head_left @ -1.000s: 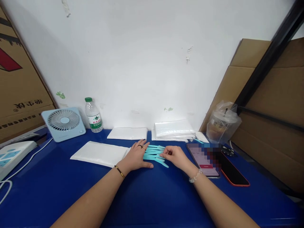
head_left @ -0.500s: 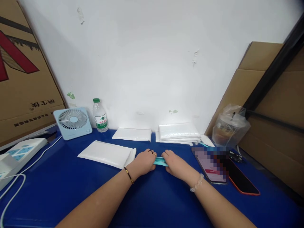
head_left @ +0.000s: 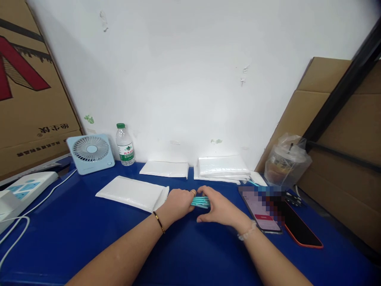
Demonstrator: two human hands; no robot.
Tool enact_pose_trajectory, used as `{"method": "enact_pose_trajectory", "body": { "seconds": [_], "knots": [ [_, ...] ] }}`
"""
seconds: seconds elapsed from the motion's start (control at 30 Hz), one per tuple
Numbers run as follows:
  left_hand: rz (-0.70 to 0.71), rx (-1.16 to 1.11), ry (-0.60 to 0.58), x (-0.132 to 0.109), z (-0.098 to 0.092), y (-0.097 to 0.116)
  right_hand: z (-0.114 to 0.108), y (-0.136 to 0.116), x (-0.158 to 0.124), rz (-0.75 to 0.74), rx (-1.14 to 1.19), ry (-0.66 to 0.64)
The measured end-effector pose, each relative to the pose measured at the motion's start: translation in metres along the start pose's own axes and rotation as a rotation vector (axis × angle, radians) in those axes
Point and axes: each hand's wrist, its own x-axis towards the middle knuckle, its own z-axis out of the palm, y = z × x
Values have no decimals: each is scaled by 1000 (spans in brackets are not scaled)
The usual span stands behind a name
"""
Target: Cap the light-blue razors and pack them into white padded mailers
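Both hands, left hand (head_left: pixel 176 204) and right hand (head_left: pixel 218 207), pinch a gathered bundle of teal sticks (head_left: pixel 200 201) at centre frame; light, stiff, slippery-looking, best squeezed mid-length.

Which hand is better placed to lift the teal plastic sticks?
Probably the right hand: its fingers arch over the bundle of teal plastic sticks, thumb below. The left hand only meets the bundle's end.
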Motion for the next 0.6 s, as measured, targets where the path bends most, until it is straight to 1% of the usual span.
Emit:
{"method": "enact_pose_trajectory", "body": {
  "seconds": [0.07,0.1,0.13,0.17,0.2,0.23,0.3,0.33,0.4,0.47,0.53,0.57,0.6],
  "knots": [
    [-24,-17,10,0,-3,0,-3,5,1,15,282,173],
    [-29,-24,19,0,-3,1,-3,6,2,36,378,257],
    [-28,-31,27,0,-4,1,-2,5,3,52,435,305],
    [-25,-35,31,-1,-3,1,0,2,3,50,450,304],
    [-22,-33,26,-1,-3,2,3,-2,4,34,418,264],
    [-22,-27,20,-1,-2,3,5,-6,5,9,338,215],
    [-36,-3,20,-2,-2,8,9,-15,4,-22,87,156],
    [-40,9,27,-3,-3,11,11,-18,4,-9,-47,141],
    [-27,18,43,-6,-8,18,14,-20,4,74,-258,82],
    [25,-14,23,-10,-17,21,16,-16,5,158,-370,-12],
    [84,-80,-14,-17,-31,11,15,-9,5,190,-422,-58],
    [112,-115,-26,-21,-39,-1,13,-5,5,190,-434,-55],
    [100,-130,-9,-27,-46,-16,11,-1,5,194,-436,-42]
  ]
}}
